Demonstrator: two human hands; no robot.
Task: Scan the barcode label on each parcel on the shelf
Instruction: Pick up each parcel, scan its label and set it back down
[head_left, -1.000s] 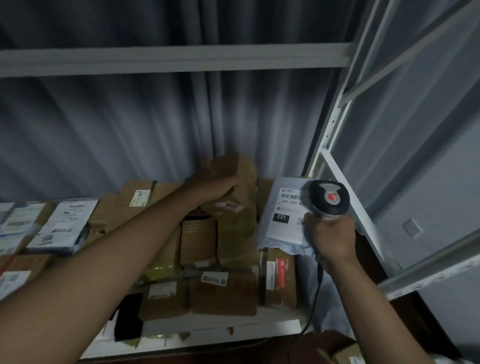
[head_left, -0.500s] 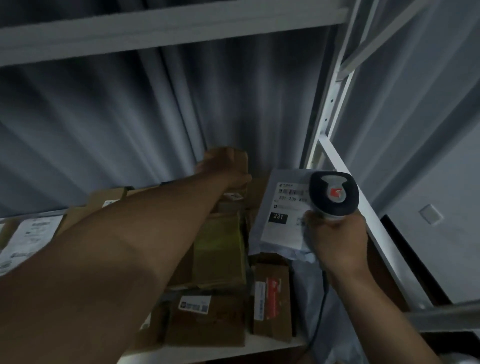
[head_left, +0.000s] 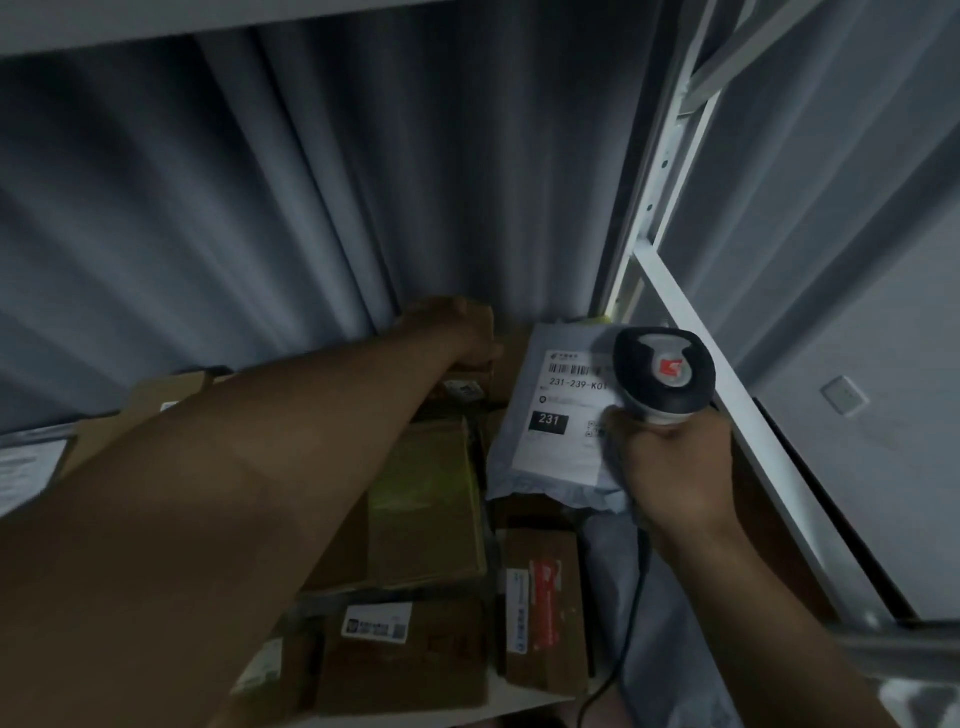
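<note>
Left hand (head_left: 457, 332) now farther back on a box (head_left: 483, 325) (fingers hidden), right hand (head_left: 670, 467) gripping scanner (head_left: 662, 371).

left hand (head_left: 457, 327): moved off the front of the top cardboard box (head_left: 483, 338), now reached further back over it | scanner (head_left: 662, 374): carried slightly left and up, now overlapping more of the grey mailer's label (head_left: 566, 410) | view: shifted closer and rightward, left-side parcels mostly lost from frame
</note>
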